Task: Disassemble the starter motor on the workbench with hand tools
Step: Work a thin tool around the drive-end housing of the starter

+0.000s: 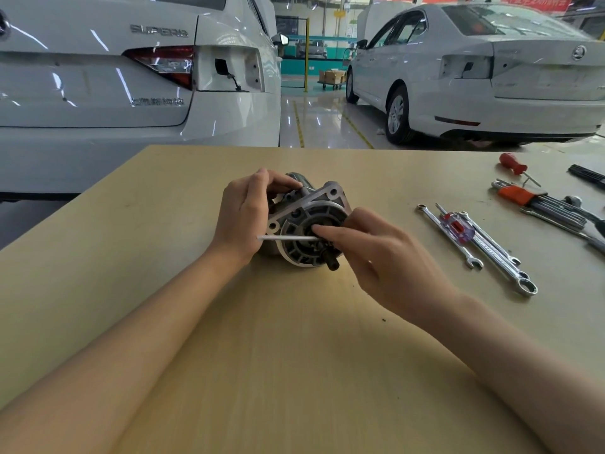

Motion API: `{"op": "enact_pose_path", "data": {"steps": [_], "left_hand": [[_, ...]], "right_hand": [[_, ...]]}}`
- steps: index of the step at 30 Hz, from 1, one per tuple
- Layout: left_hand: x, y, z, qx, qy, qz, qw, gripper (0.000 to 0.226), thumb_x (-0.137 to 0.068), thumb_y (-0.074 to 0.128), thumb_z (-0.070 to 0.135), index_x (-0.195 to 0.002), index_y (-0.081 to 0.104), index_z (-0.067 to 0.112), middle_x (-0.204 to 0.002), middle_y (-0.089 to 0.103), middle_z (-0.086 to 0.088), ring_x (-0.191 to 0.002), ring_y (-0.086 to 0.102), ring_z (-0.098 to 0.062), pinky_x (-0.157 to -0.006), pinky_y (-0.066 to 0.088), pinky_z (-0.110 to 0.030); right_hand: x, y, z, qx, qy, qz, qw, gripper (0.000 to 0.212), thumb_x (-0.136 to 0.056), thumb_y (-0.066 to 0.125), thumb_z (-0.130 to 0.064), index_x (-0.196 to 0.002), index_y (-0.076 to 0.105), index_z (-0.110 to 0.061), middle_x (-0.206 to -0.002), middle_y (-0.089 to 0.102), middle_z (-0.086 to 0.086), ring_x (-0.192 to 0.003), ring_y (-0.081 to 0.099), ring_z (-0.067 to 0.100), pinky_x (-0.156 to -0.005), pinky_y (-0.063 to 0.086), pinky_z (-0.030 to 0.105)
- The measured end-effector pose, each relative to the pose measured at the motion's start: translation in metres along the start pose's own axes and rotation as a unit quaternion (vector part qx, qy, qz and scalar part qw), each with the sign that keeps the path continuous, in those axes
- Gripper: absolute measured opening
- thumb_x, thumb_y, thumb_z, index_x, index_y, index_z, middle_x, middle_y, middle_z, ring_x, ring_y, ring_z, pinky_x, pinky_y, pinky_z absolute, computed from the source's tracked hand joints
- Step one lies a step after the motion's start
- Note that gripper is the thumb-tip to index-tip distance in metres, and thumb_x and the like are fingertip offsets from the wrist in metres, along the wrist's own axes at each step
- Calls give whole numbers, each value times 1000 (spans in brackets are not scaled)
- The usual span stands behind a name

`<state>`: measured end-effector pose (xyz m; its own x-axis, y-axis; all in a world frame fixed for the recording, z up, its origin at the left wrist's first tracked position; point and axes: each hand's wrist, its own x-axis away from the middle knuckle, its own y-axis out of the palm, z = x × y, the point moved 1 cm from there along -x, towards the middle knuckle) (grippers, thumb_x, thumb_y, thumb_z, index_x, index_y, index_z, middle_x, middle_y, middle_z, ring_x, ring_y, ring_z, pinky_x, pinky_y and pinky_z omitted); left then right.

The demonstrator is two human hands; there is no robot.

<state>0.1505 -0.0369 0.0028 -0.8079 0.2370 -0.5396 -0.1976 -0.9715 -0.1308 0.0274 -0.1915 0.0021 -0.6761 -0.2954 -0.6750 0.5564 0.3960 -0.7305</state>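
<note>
Gripping starter motor (307, 224) w/ left hand (244, 217); right hand (386, 260) pinching thin rod (288, 237) across its front.

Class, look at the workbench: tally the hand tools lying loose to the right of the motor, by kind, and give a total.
Screwdrivers: 2, a red-handled one and a clear purple-and-red one
Spanners: 2, a short one and a long one
Hex key sets: 1, in an orange holder
Total: 5

2 bare forearms, no sleeves, gloves, rings or watch visible.
</note>
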Motion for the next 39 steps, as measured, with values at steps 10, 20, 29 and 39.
{"op": "enact_pose_path", "data": {"steps": [10,20,29,39], "left_hand": [[1,2,1,6,-4,6,1000,52,-90,25,27,-83,72,5,-87,72,-7,-86,66,-10,-78,48,-19],[0,2,-2,9,0,5,1000,51,-91,26,27,-83,72,5,-87,73,-6,-87,67,-11,-76,46,-18],[0,2,-1,10,0,2,1000,52,-91,25,28,-83,72,6,-88,73,-6,-88,67,-12,-77,47,-18],[1,3,-1,16,-5,4,1000,51,-91,25,28,-82,71,7,-89,73,-8,-88,68,-13,-80,48,-22]], "right_hand": [[-2,-5,17,-538,461,148,690,14,-87,53,10,-87,56,-4,-63,63,8,-50,56,18,-49,51,27],[-4,2,18,-661,462,137,574,16,-89,47,12,-90,50,-4,-67,64,13,-50,60,18,-51,53,26],[-5,2,19,-693,453,128,546,22,-88,43,15,-85,46,-7,-69,64,16,-53,63,21,-55,55,28],[-5,1,19,-711,441,132,532,23,-88,42,16,-86,46,-7,-68,64,16,-56,66,23,-57,57,28]]}}
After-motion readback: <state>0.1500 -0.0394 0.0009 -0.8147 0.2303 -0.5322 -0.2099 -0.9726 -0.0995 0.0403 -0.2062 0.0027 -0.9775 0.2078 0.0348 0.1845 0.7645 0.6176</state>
